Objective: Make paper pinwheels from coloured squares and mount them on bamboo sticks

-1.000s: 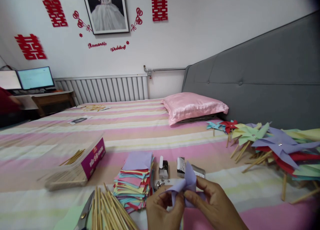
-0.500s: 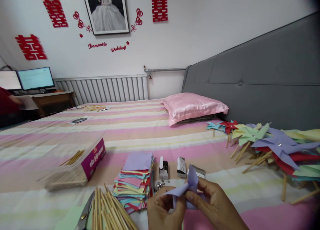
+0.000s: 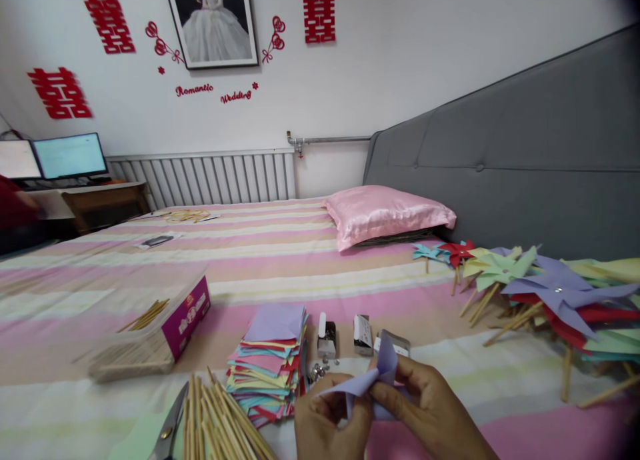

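Shifted slightly rightward, left hand (image 3: 334,420) and right hand (image 3: 427,401) face inward, pinching the folded purple paper (image 3: 387,361).

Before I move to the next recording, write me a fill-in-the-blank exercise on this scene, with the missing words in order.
The bare left hand and bare right hand hold folded lilac ____.
The dark-bladed metal scissors lie to the ____ of the loose thin wooden sticks in the picture.
The shiny satin pillow is coloured ____.
Colourful paper pinwheels lie on the picture's ____ side.

Missing words: paper; left; pink; right.
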Motion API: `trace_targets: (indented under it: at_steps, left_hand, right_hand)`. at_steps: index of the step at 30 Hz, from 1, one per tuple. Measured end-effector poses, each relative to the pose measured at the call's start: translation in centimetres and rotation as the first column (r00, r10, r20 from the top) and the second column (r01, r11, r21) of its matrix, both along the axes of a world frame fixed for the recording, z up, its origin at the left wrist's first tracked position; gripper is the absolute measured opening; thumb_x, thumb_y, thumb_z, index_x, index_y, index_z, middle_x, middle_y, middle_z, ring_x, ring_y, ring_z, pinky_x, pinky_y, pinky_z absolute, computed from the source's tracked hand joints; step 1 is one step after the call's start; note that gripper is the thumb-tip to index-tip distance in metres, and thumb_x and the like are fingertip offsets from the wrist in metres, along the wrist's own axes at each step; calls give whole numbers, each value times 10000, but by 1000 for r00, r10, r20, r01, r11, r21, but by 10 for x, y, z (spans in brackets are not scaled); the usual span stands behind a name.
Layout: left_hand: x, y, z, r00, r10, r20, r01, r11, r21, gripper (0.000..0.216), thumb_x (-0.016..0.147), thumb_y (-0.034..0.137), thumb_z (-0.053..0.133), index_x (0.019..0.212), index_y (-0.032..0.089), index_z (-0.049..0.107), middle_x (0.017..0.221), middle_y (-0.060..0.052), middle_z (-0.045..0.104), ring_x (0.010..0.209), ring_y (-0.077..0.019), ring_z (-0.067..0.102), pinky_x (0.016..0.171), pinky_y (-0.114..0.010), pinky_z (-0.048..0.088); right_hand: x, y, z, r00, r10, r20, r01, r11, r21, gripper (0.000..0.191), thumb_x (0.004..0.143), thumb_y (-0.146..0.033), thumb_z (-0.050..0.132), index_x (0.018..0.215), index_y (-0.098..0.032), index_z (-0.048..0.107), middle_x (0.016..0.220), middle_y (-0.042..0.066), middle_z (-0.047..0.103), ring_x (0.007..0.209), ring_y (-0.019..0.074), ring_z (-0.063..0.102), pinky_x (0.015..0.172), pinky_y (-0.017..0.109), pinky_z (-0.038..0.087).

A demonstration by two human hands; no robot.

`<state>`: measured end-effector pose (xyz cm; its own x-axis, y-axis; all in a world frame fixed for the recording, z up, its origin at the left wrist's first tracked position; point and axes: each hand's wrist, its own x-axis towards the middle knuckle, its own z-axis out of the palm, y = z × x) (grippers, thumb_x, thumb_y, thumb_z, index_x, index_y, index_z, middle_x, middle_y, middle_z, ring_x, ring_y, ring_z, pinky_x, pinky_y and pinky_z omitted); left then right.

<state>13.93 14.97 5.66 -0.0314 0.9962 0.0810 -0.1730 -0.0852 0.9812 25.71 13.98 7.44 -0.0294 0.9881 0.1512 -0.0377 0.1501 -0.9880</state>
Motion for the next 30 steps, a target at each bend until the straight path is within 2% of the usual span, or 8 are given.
trace_targets:
  at_steps: [7, 13, 18, 25, 30]
  left_hand:
    - [1, 0, -3, 1000, 0, 11, 0, 1000, -14, 157, 558, 293, 697, 567, 146, 641, 466, -2, 577, 442, -110, 487, 459, -197, 380]
    - [1, 0, -2, 1000, -12, 8, 12, 1000, -20, 185, 551, 316, 707, 559, 144, 639, 471, -10, 580, 447, -115, 491, 505, -215, 418]
    - [1, -3, 1, 1000, 9, 23, -9, 1000, -5, 178, 561, 298, 699, 534, 140, 621, 446, 4, 551, 442, -100, 468, 447, -180, 370]
    - [4, -6, 11, 986, -71, 150, 75, 997, -25, 104, 567, 226, 712, 590, 137, 662, 510, -30, 650, 493, -135, 577, 512, -200, 445]
    - [7, -5, 15, 978, -129, 162, 141, 988, -60, 115, 538, 176, 731, 641, 130, 711, 567, -50, 695, 509, -142, 604, 544, -215, 471]
  right_hand:
    - [0, 0, 1, 1000, -7, 2, 7, 1000, -10, 294, 703, -395, 637, 859, -152, 692, 730, 48, 673, 747, 211, 600, 676, 293, 482]
    - [0, -1, 3, 1000, 0, -16, 0, 1000, -13, 286, 696, -403, 649, 833, -157, 699, 715, 44, 671, 728, 207, 594, 682, 296, 480]
    - [1, -1, 4, 1000, -5, -23, 4, 1000, -29, 299, 696, -415, 649, 828, -151, 698, 718, 53, 672, 682, 195, 592, 643, 291, 488]
    - [2, -1, 3, 997, -10, -76, 8, 1000, -29, 298, 676, -404, 670, 822, -145, 682, 770, 57, 680, 752, 217, 610, 655, 288, 491]
    - [4, -1, 1, 999, -38, -13, 38, 999, 5, 273, 676, -356, 657, 833, -134, 683, 762, 69, 677, 786, 239, 603, 668, 300, 488]
